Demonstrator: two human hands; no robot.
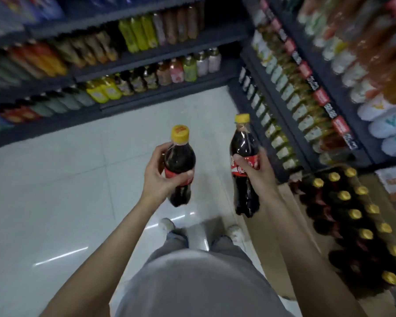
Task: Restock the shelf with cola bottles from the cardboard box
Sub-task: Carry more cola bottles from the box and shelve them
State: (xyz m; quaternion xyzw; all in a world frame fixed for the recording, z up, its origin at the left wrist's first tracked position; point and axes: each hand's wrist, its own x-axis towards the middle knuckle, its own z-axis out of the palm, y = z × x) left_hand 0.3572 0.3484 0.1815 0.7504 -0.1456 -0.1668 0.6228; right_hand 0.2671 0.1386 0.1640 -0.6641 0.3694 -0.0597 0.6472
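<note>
My left hand point(160, 175) grips a cola bottle point(180, 156) with a yellow cap and red label, held upright above the floor. My right hand point(255, 170) grips a second cola bottle point(244, 145) around its red label. Low on the right stands the cardboard box point(290, 202), holding several yellow-capped cola bottles point(354, 213) in rows. The shelf point(284, 124) on the right carries rows of drinks.
Another dark shelf point(160, 53) packed with coloured drink bottles runs across the back. The pale tiled floor point(66, 179) stretches between the two shelves. My feet point(167, 224) stand just left of the box.
</note>
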